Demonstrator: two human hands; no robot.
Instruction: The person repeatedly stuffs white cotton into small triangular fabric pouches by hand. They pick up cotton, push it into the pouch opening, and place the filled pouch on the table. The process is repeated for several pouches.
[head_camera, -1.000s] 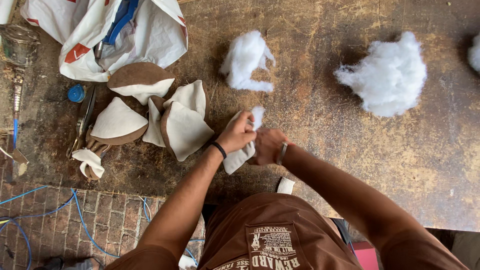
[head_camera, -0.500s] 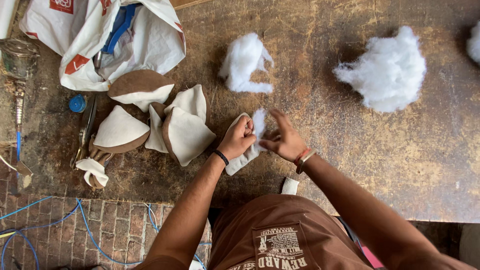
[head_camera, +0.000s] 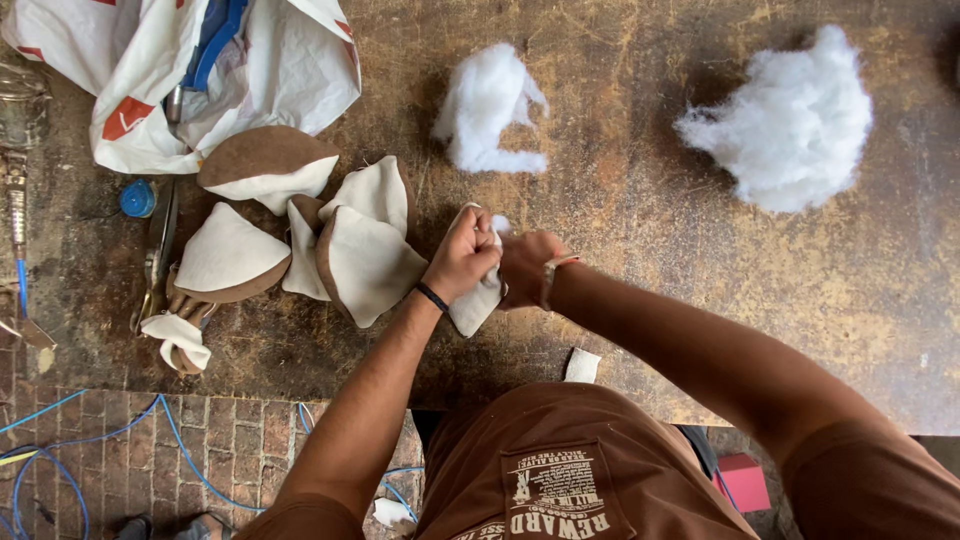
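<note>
Since the frame half a second back, the right hand (head_camera: 528, 268) has drawn in from an open-fingered reach and now curls against the left hand (head_camera: 462, 255), the 2 touching over the small cream fabric piece (head_camera: 478, 300). The left hand's grip is clamped on that piece, fist closed round its upper end; the right hand's fingers are folded in at the same spot, where a tuft of white stuffing (head_camera: 499, 224) shows, but whether they pinch fabric or stuffing I cannot tell. The piece hangs from the fists toward the person, its long axis running down and slightly left to the table (head_camera: 640, 230). Of the 2 loose stuffing clumps, the smaller clump (head_camera: 487, 108) lies just beyond the hands, the larger clump (head_camera: 790, 125) well apart to the right. Sewn brown-and-cream pieces (head_camera: 355, 250) lie just left.
</note>
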